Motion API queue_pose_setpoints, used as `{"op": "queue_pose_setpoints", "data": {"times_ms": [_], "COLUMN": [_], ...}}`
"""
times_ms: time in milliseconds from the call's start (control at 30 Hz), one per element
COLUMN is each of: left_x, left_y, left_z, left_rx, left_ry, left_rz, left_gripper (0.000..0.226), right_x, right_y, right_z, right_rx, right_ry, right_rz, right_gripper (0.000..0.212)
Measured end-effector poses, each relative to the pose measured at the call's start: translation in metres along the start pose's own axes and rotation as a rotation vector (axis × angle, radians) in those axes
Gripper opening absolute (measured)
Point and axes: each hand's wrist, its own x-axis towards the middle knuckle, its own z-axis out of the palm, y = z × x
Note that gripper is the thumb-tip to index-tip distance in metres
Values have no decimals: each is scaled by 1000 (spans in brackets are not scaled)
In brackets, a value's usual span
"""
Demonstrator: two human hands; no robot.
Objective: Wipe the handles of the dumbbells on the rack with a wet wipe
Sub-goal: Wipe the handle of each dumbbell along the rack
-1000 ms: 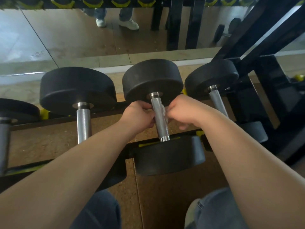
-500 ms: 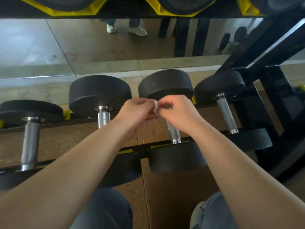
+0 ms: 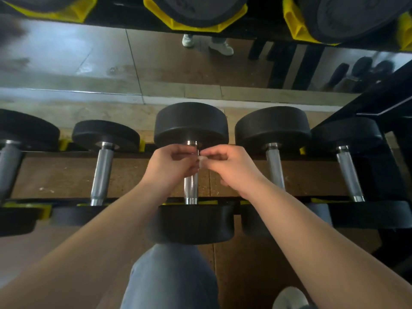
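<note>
Both hands meet over the middle dumbbell, the wipe pinched between them.

The left hand (image 3: 172,167) and right hand (image 3: 229,168) each nip a small white wet wipe (image 3: 201,160) just above the steel handle (image 3: 191,186) of the centre dumbbell (image 3: 191,126) on the rack (image 3: 66,200). It looks like they're refolding it for a fresh face, though the wipe is tiny and blurred. Neighbouring handles sit untouched either side.

Head-worn camera view, looking forward and down.

The only view, 1 wide-angle camera, sat close above the dumbbell rack (image 3: 133,199), facing it and a floor mirror (image 3: 156,63) behind.
</note>
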Motion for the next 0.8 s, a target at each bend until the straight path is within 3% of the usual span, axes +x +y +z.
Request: {"op": "queue_pose_setpoints", "data": {"times_ms": [133,233,300,400,433,567,633,767,800], "left_x": [3,6,7,6,4,-2,0,6,7], "left_y": [-9,-14,-13,-7,-6,-1,-2,-7,-8], "left_z": [-10,-9,-7,-7,-8,-10,-8,-7,-6], "left_rx": [291,244,216,217,191,50,55,45,58], "left_ry": [117,78,1,-79,-103,-121,-91,-29,-19], "left_rz": [58,-70,-154,-286,-319,-370,-366,-367,-358], "left_gripper": [27,44,46,53,54,44,44,50,51], "right_x": [15,19,13,-1,-1,23,29,8,6], "right_y": [4,4,6,3,1,-8,-8,0,2], "right_z": [19,28,27,25,24,26,26,25,25], "right_rx": [-259,-400,-504,-677,-695,-668,-694,-832,-835], "right_ry": [123,115,10,-283,-296,40,93,-321,-360], "right_rz": [-91,-161,-185,-184,-201,-327,-364,-451,-458], "right_gripper": [32,25,20,15,16,23,24,18,18]}}
